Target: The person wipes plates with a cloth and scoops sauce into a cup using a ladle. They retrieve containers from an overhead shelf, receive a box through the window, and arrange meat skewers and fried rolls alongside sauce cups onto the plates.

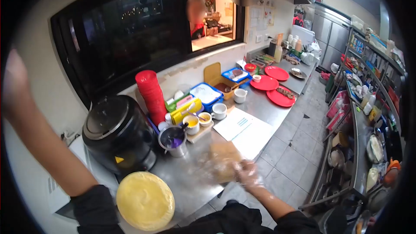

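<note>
My left hand [15, 82] is raised at the far left, smeared by motion, and its fingers do not show clearly. My right hand [249, 175] wears a clear plastic glove and is closed at the right edge of a flat, brown, squarish piece [226, 154] over the steel counter. Blurred clear plastic [210, 169] lies beside that piece; whether it is a bag or wrap I cannot tell. Just beyond are white papers [242, 128]. A round container with a yellow, wrapped-looking top [145, 200] stands near my left sleeve.
A black electric pot [119, 132] stands left, beside stacked red bowls [151, 97]. A metal pot [173, 141], cups [219, 111] and blue-rimmed tubs [208, 93] line the wall. Red plates [264, 83] lie farther along. Shelving [359, 134] runs across the aisle. A person [197, 21] stands beyond the window.
</note>
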The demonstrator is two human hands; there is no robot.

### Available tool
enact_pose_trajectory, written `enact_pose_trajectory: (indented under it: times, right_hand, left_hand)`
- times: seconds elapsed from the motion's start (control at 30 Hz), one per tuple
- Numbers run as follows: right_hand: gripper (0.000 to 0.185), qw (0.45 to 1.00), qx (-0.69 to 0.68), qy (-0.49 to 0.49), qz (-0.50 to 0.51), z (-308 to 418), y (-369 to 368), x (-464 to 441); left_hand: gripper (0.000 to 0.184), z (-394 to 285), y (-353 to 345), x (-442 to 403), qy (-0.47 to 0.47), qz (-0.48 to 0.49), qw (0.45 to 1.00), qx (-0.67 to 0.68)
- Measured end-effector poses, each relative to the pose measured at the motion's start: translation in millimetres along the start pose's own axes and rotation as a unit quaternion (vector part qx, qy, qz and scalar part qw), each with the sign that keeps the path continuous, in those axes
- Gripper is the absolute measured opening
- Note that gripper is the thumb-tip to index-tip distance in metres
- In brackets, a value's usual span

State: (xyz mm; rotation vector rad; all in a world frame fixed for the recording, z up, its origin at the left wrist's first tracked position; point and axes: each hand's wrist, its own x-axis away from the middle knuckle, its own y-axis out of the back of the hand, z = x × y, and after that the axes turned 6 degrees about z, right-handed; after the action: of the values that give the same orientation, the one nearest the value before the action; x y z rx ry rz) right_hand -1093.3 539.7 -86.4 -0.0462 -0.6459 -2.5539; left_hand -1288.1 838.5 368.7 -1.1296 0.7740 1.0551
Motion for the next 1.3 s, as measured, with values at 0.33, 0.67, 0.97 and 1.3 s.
enact_pose_trajectory:
  times: [0.33,0.67,0.97,1.3]
  right_hand:
    - [0.108,0.901,0.392,0.185,0.031,-12,109,-48]
    - [0.128,0.871,0.348,0.258,-0.232,-13,251,-135]
    - [0.119,0.842,0.202,0.437,-0.242,78,241,-111]
    - [0.123,0.857,0.198,0.411,-0.240,62,223,-164]
  left_hand:
    - [0.105,-189,-128,179,0.332,0.077,0.865,0.368]
    - [0.131,-314,-211,415,0.292,0.579,0.755,0.096]
    - [0.142,-281,-179,297,0.286,0.466,0.831,0.100]
    - [0.142,-235,-145,327,0.365,0.495,0.785,-0.078]
